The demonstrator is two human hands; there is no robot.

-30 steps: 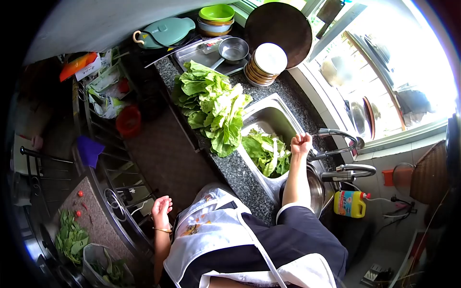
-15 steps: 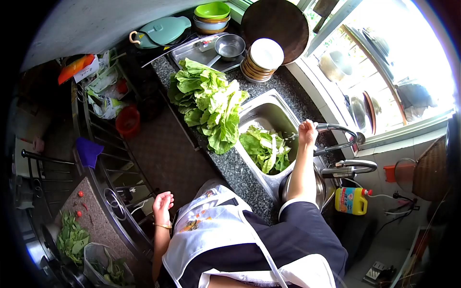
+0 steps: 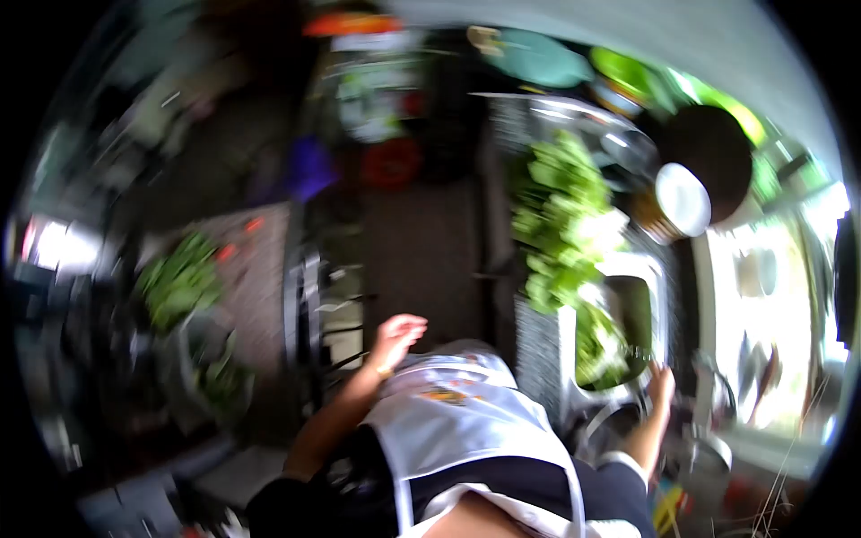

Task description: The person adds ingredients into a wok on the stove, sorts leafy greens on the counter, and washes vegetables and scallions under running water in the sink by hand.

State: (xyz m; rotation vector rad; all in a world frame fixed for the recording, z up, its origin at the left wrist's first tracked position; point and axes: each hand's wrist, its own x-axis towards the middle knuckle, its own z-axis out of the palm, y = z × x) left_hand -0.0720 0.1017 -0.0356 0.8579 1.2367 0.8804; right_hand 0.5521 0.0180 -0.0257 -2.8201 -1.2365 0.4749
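Note:
The current view is smeared by motion. My right hand [image 3: 662, 384] is closed round the end of the faucet [image 3: 723, 387] at the sink's right rim, where water seems to spray out. Beside it, the steel sink [image 3: 662, 300] holds loose green leaves [image 3: 599, 345]. A big heap of leafy lettuce [image 3: 565, 215] lies on the counter behind the sink. Hanging in front of my apron, my left hand [image 3: 397, 342] touches nothing; its fingers look loosely stretched and apart.
Stacked bowls [image 3: 677, 202] and a dark round board [image 3: 708, 161] stand beyond the lettuce. On the left counter [image 3: 260, 296] lie green leaves [image 3: 182, 280], small red pieces [image 3: 226, 253] and a plastic bag [image 3: 211, 359]. A red bucket [image 3: 392, 163] sits on the floor.
The view has swung left, so the sink, lettuce and my right hand sit further right. More of the left counter shows. My left hand's fingers look straighter than before.

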